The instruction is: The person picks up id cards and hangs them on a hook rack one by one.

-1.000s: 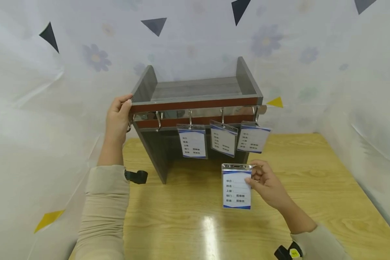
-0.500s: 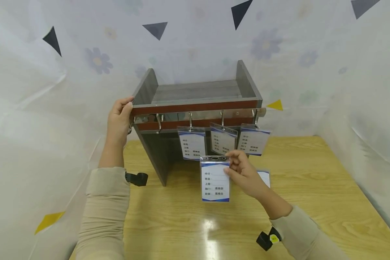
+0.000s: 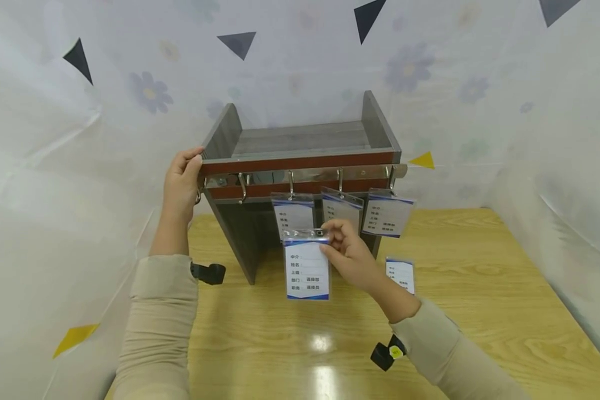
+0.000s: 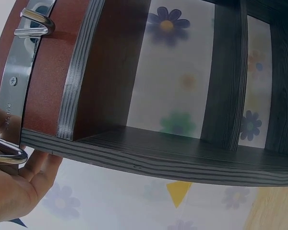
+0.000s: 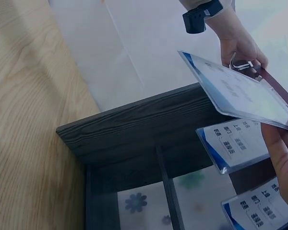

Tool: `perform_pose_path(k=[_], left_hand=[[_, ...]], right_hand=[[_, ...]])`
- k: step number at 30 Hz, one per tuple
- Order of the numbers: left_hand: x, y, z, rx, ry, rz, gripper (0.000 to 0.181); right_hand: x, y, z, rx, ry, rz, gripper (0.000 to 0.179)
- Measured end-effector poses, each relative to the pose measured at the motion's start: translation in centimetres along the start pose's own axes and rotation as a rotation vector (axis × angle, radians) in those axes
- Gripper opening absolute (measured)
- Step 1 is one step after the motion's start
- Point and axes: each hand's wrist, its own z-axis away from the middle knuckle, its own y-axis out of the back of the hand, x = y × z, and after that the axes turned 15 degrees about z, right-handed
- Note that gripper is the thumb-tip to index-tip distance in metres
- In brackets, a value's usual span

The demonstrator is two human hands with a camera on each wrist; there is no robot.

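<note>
In the head view my left hand grips the upper left front corner of a grey wooden shelf unit. The left wrist view shows that hand around the end of the metal hook rail. My right hand pinches a clear ID badge by its top right corner, upright in front of the shelf. Behind it, three similar badges hang: a left one, a middle one and a right one. A bare hook is left of them.
Another badge lies on the wooden table, right of the shelf and partly behind my right forearm. Patterned white sheeting encloses the back and sides.
My right hand has carried the badge left and upward, from the right front to before the left hanging badge. The badge on the table has come into sight. My left hand stays in place.
</note>
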Motion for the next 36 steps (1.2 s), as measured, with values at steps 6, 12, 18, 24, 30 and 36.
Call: perform_pose_path(k=[6,12,18,24,30,36], left_hand=[[0.0,0.0,0.0,-0.004,-0.012,0.031,0.033],[0.1,-0.1,-0.1,0.003,-0.022,0.076,0.030],[0.1,-0.2,-0.1,0.013,-0.020,0.094,0.028],[0.0,-0.2,-0.1,0.006,-0.023,0.120,0.026],[-0.2,-0.1,-0.2,-0.001,-0.026,0.129,0.022],[-0.2,0.0,-0.3,0.002,-0.029,0.118,0.024]], right_hand=[[-0.7,-0.7,-1.2,-0.026,-0.003,0.048,0.035],[-1.6,-1.5,-2.7,-0.040,-0.010,0.148,0.032],[-2.1,-2.6,-3.9,-0.028,0.026,0.192,0.030],[-2.3,-3.6,-4.9,-0.030,0.014,0.239,0.027],[-2.8,-4.4,-6.1,-0.008,0.039,0.245,0.026],[-3.4,-5.2,-7.5,0.029,0.072,0.260,0.026]])
